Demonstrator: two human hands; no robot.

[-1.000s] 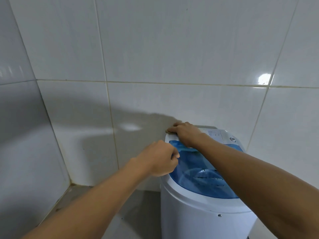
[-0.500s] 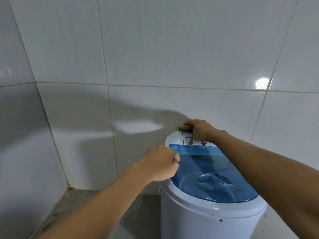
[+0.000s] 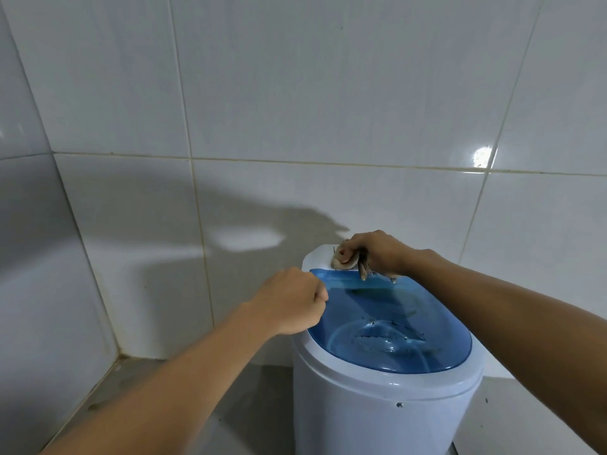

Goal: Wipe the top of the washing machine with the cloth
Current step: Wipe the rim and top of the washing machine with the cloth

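Cloth (image 3: 345, 261) bunched on washing machine (image 3: 377, 405), tiled corner.

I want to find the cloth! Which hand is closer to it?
The right hand. It is bunched around the cloth at the back of the washing machine's white top. The left hand, a closed fist, sits apart at the blue lid's left edge.

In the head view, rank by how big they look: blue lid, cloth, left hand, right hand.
1. Blue lid, clearly largest.
2. Left hand and right hand: too alike to rank; the left sits nearer the camera, the right farther back.
3. Cloth, smallest; mostly hidden inside the right hand's grip.
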